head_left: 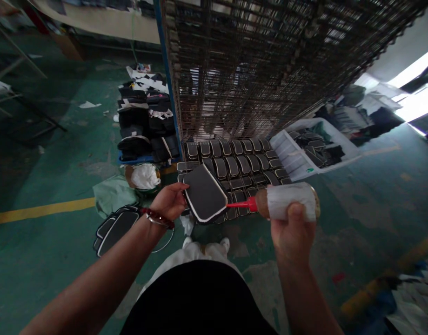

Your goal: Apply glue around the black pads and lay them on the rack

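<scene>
My left hand (170, 200) grips the left edge of a dark, rounded rectangular panel (205, 193) with a white line around its rim. In my right hand (293, 230) is a squeeze bottle (287, 202), wrapped in white material and lying sideways. Its red nozzle (240, 204) points left, with the tip at the panel's right corner, on or very near the white line. Below and behind the panel, several rows of similar dark panels (231, 166) with pale rims rest on a wire rack.
A tall stack of wire racks (228, 70) rises ahead. A white crate (294, 160) of dark pieces stands right of it. Bundled black pieces (133, 123) are piled left, near an open sack (144, 177). More panels (119, 228) lie by my left forearm.
</scene>
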`<state>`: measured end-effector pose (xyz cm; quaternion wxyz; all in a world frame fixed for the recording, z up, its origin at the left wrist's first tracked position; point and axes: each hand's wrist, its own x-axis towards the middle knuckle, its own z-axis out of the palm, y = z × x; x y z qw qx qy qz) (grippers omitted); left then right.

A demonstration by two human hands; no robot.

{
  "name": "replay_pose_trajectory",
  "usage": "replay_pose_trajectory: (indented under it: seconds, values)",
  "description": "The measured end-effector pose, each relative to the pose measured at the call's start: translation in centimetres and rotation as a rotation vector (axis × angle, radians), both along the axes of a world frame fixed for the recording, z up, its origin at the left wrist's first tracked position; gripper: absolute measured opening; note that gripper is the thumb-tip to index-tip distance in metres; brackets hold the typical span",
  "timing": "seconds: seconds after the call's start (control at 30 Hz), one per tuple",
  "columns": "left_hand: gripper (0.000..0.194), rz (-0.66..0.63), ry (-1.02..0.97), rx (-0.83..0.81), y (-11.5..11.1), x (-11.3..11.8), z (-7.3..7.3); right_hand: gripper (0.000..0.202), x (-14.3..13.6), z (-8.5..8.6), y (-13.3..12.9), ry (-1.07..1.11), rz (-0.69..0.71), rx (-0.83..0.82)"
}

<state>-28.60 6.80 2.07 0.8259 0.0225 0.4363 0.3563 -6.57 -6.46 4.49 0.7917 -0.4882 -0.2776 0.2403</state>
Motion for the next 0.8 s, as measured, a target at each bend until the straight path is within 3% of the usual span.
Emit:
replay_pose_trajectory:
  seconds: [0.27, 0.63, 0.8]
  values:
    - [0.03, 0.127, -0.065, -0.073, -0.8, 1.3, -1.7, 0.02, 0.1, -0.7, 0.9, -0.032, -0.114, 0.004]
    - [0.038, 0.193, -0.045, -0.136, -0.4, 1.9, -1.4, 0.044, -1.6, -2.1, 0.1, -0.01, -0.058, -0.05]
    - [0.037, 0.193, -0.032, -0.129, -0.3, 1.9, -1.5, 0.043, -2.0, -2.2, -0.1, 0.03, 0.015, -0.048]
